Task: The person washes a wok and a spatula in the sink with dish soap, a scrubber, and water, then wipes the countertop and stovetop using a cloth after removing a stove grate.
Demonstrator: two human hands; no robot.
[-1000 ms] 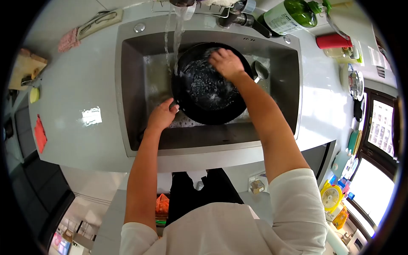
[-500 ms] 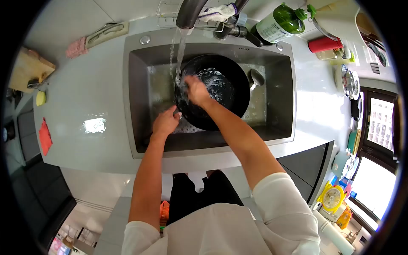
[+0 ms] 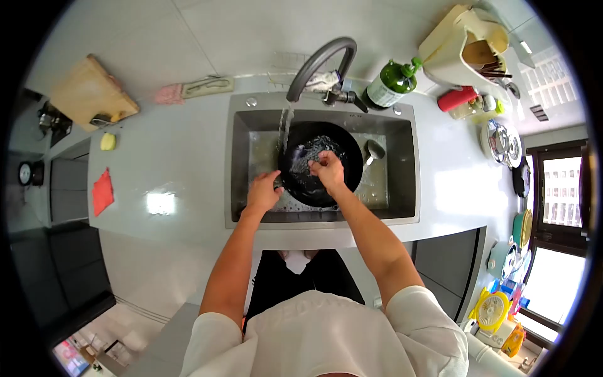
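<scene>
A black wok (image 3: 353, 154) lies in the grey sink (image 3: 405, 169), with some water swirling inside. My left hand (image 3: 264, 193) is closed on the wok's left edge, thumb and fingers around it. Over the wok's inside, right of its middle, is my right hand (image 3: 329, 171). Its fingers are drawn together; what they hold, if anything, I cannot make out. From the dark tap (image 3: 326, 53), running water (image 3: 286, 125) falls at the wok's left rim. A ladle (image 3: 375, 149) rests in the sink just right of the wok.
Behind the sink stand a green pump bottle (image 3: 391, 85) and a cream utensil holder (image 3: 449, 60). A red bottle (image 3: 457, 98) and stacked dishes (image 3: 500, 139) are to the right. On the left are a cutting board (image 3: 91, 91), a pink cloth (image 3: 169, 94) and a red cloth (image 3: 102, 191).
My right hand has moved from the wok's left side by the water stream to the right over its inside. My left hand stays at the left rim. The camera view has shifted upward.
</scene>
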